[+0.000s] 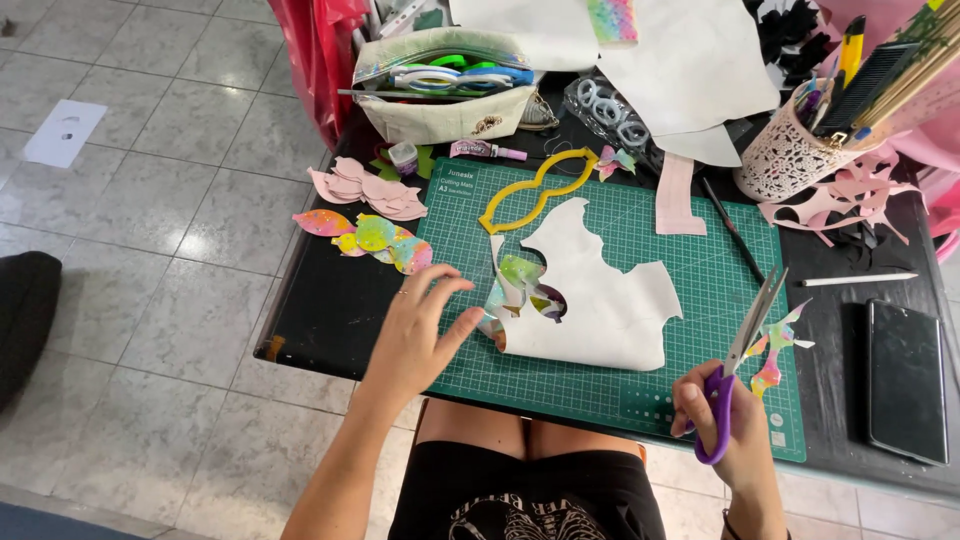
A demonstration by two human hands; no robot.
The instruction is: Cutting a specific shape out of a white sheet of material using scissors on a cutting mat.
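Note:
My left hand (pixel 415 330) hovers with fingers spread over the left edge of the green cutting mat (pixel 690 300), its thumb touching a curled iridescent strip (pixel 492 320). Beside it lies a white sheet (pixel 600 300) with cut-out holes and a rainbow-coloured underside showing through. My right hand (pixel 725 420) grips purple-handled scissors (pixel 745 345), blades pointing up and away over the mat's right side. A small iridescent offcut (pixel 775 350) lies just behind the blades.
A yellow bow-shaped template (pixel 535 190) rests at the mat's top. Pink and iridescent cut shapes (pixel 375 215) are piled left of the mat. A pencil case (pixel 445 85), a lace-pattern pot of tools (pixel 790 150), a pen (pixel 858 280) and a phone (pixel 905 380) sit on the black table.

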